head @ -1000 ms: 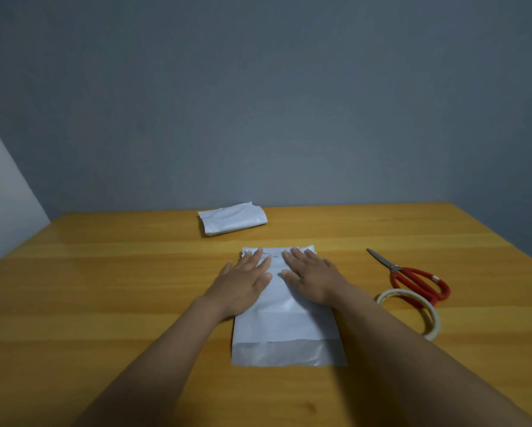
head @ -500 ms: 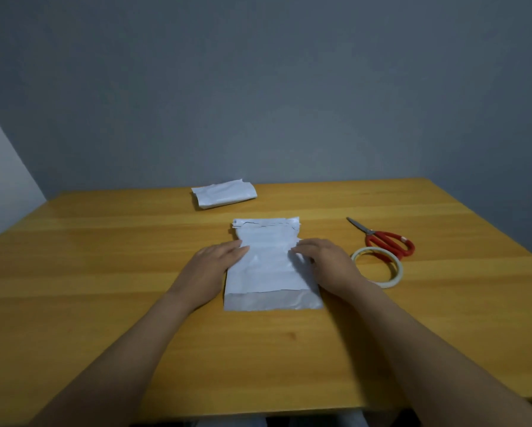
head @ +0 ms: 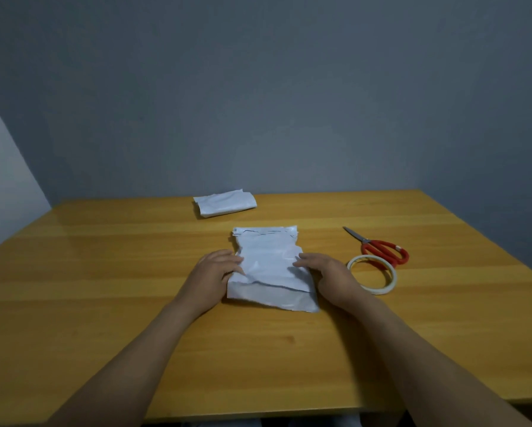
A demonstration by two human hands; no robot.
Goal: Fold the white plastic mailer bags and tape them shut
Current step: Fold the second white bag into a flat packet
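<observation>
A white plastic mailer bag (head: 267,263) lies in the middle of the wooden table (head: 104,272), its open end pointing away from me. My left hand (head: 213,272) grips its left edge and my right hand (head: 324,272) grips its right edge. Both sets of fingers curl onto the top of the bag. The plastic is wrinkled between my hands, and the folded near end is slightly raised and skewed. A second white mailer bag (head: 224,203), folded into a small packet, rests near the table's far edge.
Red-handled scissors (head: 381,249) lie to the right of the bag, blades pointing away. A roll of clear tape (head: 392,277) lies flat just in front of them, close to my right hand. A grey wall stands behind the table.
My hands slid from the top of the bag down and out to its side edges and took hold. The bag, flat before, is now wrinkled with its near end lifted. The view tilted down.
</observation>
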